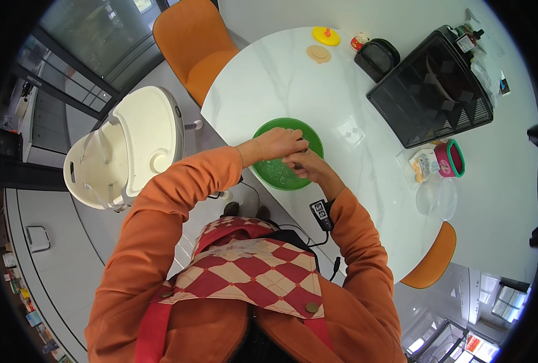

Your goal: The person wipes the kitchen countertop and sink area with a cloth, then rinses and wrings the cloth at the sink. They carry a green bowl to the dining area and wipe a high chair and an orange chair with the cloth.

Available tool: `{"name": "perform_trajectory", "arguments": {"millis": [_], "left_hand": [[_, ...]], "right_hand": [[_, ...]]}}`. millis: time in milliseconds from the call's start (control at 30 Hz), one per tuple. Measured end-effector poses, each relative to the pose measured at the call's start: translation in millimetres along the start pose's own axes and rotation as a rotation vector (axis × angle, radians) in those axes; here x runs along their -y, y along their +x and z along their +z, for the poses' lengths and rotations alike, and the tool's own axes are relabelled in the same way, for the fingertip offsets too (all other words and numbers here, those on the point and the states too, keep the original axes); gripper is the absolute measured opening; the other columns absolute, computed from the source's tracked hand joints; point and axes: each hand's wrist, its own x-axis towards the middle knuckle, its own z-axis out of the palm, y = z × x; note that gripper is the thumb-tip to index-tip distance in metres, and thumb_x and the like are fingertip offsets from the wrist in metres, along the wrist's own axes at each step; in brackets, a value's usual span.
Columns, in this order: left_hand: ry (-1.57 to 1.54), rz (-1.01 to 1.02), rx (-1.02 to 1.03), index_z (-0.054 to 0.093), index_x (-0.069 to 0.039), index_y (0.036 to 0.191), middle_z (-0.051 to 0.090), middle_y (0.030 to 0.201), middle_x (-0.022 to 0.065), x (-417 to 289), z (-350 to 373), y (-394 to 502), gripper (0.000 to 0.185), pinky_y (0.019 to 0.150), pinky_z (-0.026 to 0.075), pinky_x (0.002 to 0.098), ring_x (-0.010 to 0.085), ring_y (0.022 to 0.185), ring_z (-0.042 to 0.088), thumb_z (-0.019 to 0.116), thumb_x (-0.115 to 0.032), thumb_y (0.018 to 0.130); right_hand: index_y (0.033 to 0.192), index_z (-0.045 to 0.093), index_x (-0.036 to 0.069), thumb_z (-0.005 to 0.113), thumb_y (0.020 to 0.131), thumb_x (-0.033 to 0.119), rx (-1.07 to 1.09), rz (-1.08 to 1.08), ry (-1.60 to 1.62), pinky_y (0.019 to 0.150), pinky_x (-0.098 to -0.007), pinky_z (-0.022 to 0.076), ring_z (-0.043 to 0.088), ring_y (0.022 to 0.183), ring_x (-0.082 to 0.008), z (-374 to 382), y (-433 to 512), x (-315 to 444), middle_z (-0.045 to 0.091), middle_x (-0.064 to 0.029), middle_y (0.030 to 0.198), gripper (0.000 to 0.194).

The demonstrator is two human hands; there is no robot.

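Observation:
A green basin (pixel 275 178) with liquid and small bubbles in it stands near the edge of a white marbled table (pixel 269 77). Over its upper part is my left hand (pixel 280 144), fingers bent. My right hand (pixel 309 164) meets it from the right, its fingers curled close to the left fingertips. A small dark thing seems to show between the hands, but the fingers hide most of it, so I cannot tell what it is or which hand holds it.
A cream high chair (pixel 148 131) stands at the left, an orange chair (pixel 196 41) behind the table. Toward the right are a black covered rack (pixel 432 86), a pink container (pixel 445 159) and clear plastic bowls (pixel 436 199). A yellow lid (pixel 325 37) lies at the far edge.

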Motion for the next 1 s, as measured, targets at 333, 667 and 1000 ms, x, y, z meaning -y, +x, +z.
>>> {"name": "perform_trajectory", "arguments": {"millis": [333,667,1000], "left_hand": [[0.000,-0.249,0.186,0.056,-0.009,0.086,0.060,0.078,0.0134,1,13,9,0.013,0.059,0.048,0.0413,0.0312,0.072,0.062,0.056,-0.018,0.078],[-0.838,-0.559,0.239,0.055,-0.004,0.107,0.064,0.087,0.0097,1,-18,-15,0.049,0.061,0.049,0.0305,0.0198,0.074,0.062,0.076,-0.023,0.067],[-1.529,-0.778,-0.109,0.039,-0.008,0.136,0.056,0.114,0.0068,-35,-27,-47,0.056,0.071,0.049,0.0251,0.0161,0.094,0.058,0.055,-0.038,0.091]], "right_hand": [[0.075,0.066,0.001,0.070,0.067,0.028,-0.460,-0.159,-0.737,0.058,-0.0350,0.0465,0.061,0.063,-0.0233,3,14,-13,0.063,-0.0103,0.066,0.029],[0.112,0.057,0.004,0.074,0.067,0.027,-0.382,-0.344,-0.617,0.065,-0.0294,0.0491,0.062,0.073,-0.0199,-1,-12,5,0.065,-0.0093,0.091,0.053],[0.116,0.054,0.006,0.059,0.088,0.025,-0.260,-0.422,-0.040,0.059,-0.0236,0.0450,0.058,0.082,-0.0131,-20,-26,13,0.061,-0.0053,0.097,0.034]]}}
